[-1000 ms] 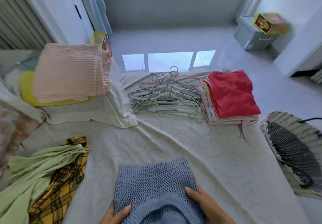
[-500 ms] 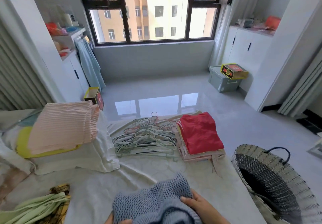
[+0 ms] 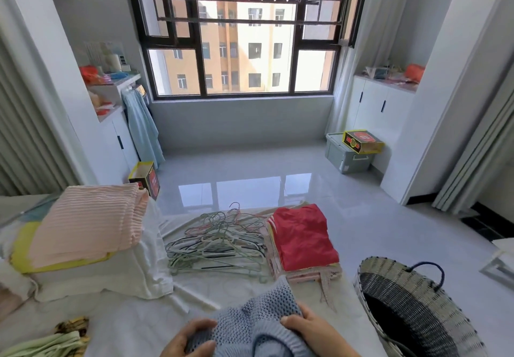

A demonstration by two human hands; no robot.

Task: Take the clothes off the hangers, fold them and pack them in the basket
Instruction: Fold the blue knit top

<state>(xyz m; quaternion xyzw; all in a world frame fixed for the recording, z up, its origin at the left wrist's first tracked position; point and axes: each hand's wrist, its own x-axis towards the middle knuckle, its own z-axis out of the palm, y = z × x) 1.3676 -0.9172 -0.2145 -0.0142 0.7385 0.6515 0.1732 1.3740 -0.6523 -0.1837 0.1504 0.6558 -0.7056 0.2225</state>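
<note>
A blue knitted sweater [image 3: 256, 317], folded, is held up at the bottom middle of the head view. My left hand [image 3: 189, 340] grips its left side and my right hand [image 3: 314, 331] grips its right side, fingers curled round the knit. The woven basket [image 3: 434, 301] stands to the right, its dark inside showing no clothes. A heap of bare hangers [image 3: 219, 240] lies on the white bed sheet [image 3: 133, 317]. Beside them is a folded stack topped by a red garment [image 3: 303, 234].
A pink ribbed stack [image 3: 86, 223] on yellow and white cloth lies at the left. Green and yellow plaid clothes [image 3: 55, 342] lie at the bottom left. Beyond the bed are a shiny floor, a grey storage box [image 3: 347, 156], cupboards and a window.
My view has tilted up from the bed to the window and room. Both hands have lifted the blue sweater off the sheet and closed round its sides.
</note>
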